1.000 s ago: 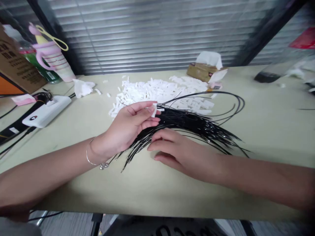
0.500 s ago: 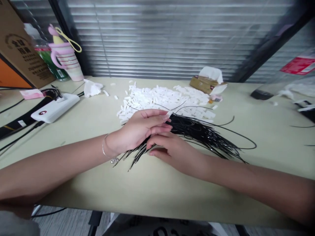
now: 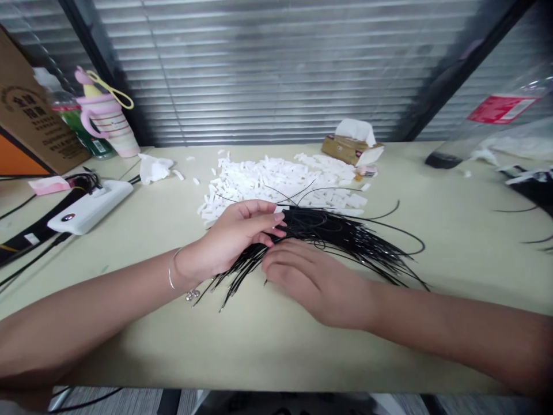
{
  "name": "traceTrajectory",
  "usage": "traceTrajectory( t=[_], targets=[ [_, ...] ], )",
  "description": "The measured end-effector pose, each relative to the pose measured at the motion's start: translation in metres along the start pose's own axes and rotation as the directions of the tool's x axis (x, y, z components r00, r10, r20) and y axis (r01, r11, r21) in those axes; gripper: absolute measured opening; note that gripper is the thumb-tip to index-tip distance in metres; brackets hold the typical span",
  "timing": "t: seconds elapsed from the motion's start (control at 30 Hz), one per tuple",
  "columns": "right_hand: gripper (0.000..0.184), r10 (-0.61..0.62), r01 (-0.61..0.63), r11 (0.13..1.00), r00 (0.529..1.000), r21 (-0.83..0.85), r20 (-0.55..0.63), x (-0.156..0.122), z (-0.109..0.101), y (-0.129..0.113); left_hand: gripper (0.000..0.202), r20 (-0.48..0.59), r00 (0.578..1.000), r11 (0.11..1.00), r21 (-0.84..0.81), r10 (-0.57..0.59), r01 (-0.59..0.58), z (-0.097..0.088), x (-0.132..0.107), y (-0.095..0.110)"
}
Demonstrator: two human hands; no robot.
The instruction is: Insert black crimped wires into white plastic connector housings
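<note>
Cords, black, thin, one bundle (image 3: 341, 233): lying flat on the pale table (image 3: 453, 230), at its middle, just in front of you, fanned out to the right with metal-tipped ends pointing toward your left wrist and a few loose strands looping off toward the far side. Left hand (image 3: 233, 236): yours, turned on its side over the near-left part of the bundle, fingers (image 3: 270, 227) held close together and lightly curled, tips touching the cords, thumb lying above them; whether a single cord is pinched between thumb and fingers you cannot tell from this view. Bracelet (image 3: 175, 276): thin, silver, on your left wrist, with a small charm hanging. Right hand (image 3: 319, 282): yours, palm down, fingers pressed together and laid flat on the cords just beside your left fingertips, gripping nothing. White pieces, small, one heap (image 3: 276, 176): directly behind the bundle, touching its far edge. Tissue box (image 3: 352, 147): behind the heap, to the right. Crumpled tissue (image 3: 153, 167): left of the heap. Power strip (image 3: 88, 204): white, far left, with dark cables. Pink cup (image 3: 108, 121) and cardboard box (image 3: 37, 129): back left corner, against the window blinds (image 3: 276, 69).
</note>
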State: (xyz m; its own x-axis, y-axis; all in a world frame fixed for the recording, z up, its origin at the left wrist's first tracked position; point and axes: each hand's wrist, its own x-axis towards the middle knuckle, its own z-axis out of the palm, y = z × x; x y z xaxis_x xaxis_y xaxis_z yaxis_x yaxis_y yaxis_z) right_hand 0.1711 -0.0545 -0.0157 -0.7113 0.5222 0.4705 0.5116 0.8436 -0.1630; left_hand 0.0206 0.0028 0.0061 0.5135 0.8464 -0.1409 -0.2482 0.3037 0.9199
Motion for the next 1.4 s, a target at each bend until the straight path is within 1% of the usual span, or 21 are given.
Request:
traceTrajectory(
  t=[0.07, 0.13, 0.17, 0.2, 0.23, 0.33, 0.37, 0.47, 0.5, 0.57, 0.63, 0.67, 0.7, 0.77, 0.83, 0.87, 0.97, 1.03, 1.1, 1.2, 1.4],
  targets=[
    [0.028, 0.099, -0.098, 0.995, 0.995, 0.025, -0.023, -0.005, -0.011, 0.001, 0.008, 0.015, 1.000, 1.000, 0.005, -0.007, 0.007, -0.001, 0.000, -0.001],
    [0.022, 0.237, -0.235, 0.970, 0.971, 0.066, -0.032, -0.012, -0.019, 0.004, 0.009, 0.026, 1.000, 1.000, -0.004, -0.012, 0.012, -0.002, 0.000, -0.003],
    [0.019, 0.284, -0.280, 0.957, 0.958, 0.082, -0.038, -0.015, -0.022, 0.007, 0.008, 0.027, 1.000, 1.000, -0.011, -0.014, 0.014, -0.003, 0.001, -0.003],
    [0.017, 0.294, -0.290, 0.953, 0.955, 0.084, -0.044, -0.018, -0.024, 0.009, 0.008, 0.025, 1.000, 1.000, -0.018, -0.016, 0.016, -0.005, 0.002, -0.004],
    [0.016, 0.280, -0.276, 0.958, 0.959, 0.082, -0.050, -0.020, -0.025, 0.012, 0.007, 0.021, 1.000, 1.000, -0.025, -0.018, 0.019, -0.006, 0.002, -0.005],
    [0.020, 0.183, -0.179, 0.983, 0.980, 0.044, -0.084, -0.025, -0.027, 0.017, 0.004, 0.014, 0.999, 0.999, -0.032, -0.029, 0.029, -0.008, 0.004, -0.006],
    [0.021, 0.173, -0.170, 0.985, 0.981, 0.039, -0.093, -0.025, -0.028, 0.017, 0.004, 0.014, 0.999, 0.999, -0.031, -0.032, 0.032, -0.008, 0.004, -0.006],
    [0.020, 0.218, -0.212, 0.975, 0.970, 0.062, -0.112, -0.022, -0.034, 0.015, 0.006, 0.018, 0.999, 0.999, -0.019, -0.036, 0.036, -0.009, 0.004, -0.006],
    [0.018, 0.250, -0.242, 0.967, 0.962, 0.084, -0.107, -0.021, -0.037, 0.015, 0.007, 0.019, 0.999, 0.999, -0.014, -0.036, 0.036, -0.008, 0.003, -0.005],
    [0.013, 0.372, -0.350, 0.918, 0.923, 0.184, -0.099, -0.017, -0.041, 0.014, 0.010, 0.022, 0.999, 0.999, -0.006, -0.035, 0.035, -0.008, 0.003, -0.005],
    [0.012, 0.512, -0.465, 0.825, 0.856, 0.321, -0.076, -0.014, -0.045, 0.013, 0.012, 0.024, 0.999, 0.999, -0.002, -0.034, 0.034, -0.008, 0.002, -0.006],
    [0.012, 0.551, -0.492, 0.784, 0.832, 0.378, -0.060, -0.013, -0.047, 0.014, 0.012, 0.025, 0.999, 0.999, 0.000, -0.034, 0.034, -0.008, 0.002, -0.006],
    [0.012, 0.552, -0.486, 0.771, 0.832, 0.412, -0.051, -0.013, -0.048, 0.014, 0.012, 0.026, 0.999, 0.999, 0.003, -0.033, 0.033, -0.008, 0.001, -0.006],
    [0.015, 0.472, -0.408, 0.823, 0.878, 0.396, -0.075, -0.012, -0.049, 0.014, 0.010, 0.026, 0.999, 0.999, 0.011, -0.034, 0.034, -0.008, 0.001, -0.006],
    [0.017, 0.365, -0.310, 0.902, 0.920, 0.300, -0.145, -0.013, -0.050, 0.013, 0.009, 0.022, 0.999, 0.999, 0.019, -0.034, 0.034, -0.007, 0.001, -0.006],
    [0.016, 0.323, -0.279, 0.933, 0.927, 0.227, -0.190, -0.013, -0.050, 0.012, 0.010, 0.017, 0.999, 0.999, 0.025, -0.034, 0.034, -0.006, 0.000, -0.007],
    [0.012, 0.243, -0.250, 0.968, 0.924, 0.014, -0.295, -0.016, -0.049, 0.009, 0.010, -0.007, 1.000, 0.999, 0.042, -0.027, 0.027, -0.003, -0.001, -0.007],
    [0.012, 0.222, -0.255, 0.965, 0.923, -0.068, -0.316, -0.016, -0.047, 0.008, 0.010, -0.026, 0.999, 0.998, 0.057, -0.022, 0.023, 0.000, -0.002, -0.008],
    [0.013, 0.229, -0.272, 0.957, 0.921, -0.098, -0.315, -0.016, -0.046, 0.009, 0.011, -0.035, 0.999, 0.995, 0.100, 0.000, 0.004, 0.001, -0.004, -0.009],
    [0.015, 0.252, -0.303, 0.946, 0.912, -0.116, -0.324, -0.017, -0.046, 0.011, 0.011, -0.006, 0.999, 0.984, 0.175, 0.035, -0.033, 0.004, -0.008, -0.011],
    [0.020, 0.238, -0.287, 0.949, 0.923, -0.131, -0.303, -0.019, -0.047, 0.011, 0.010, 0.000, 1.000, 0.985, 0.170, 0.010, -0.010, 0.008, -0.013, -0.011]
  ],
)
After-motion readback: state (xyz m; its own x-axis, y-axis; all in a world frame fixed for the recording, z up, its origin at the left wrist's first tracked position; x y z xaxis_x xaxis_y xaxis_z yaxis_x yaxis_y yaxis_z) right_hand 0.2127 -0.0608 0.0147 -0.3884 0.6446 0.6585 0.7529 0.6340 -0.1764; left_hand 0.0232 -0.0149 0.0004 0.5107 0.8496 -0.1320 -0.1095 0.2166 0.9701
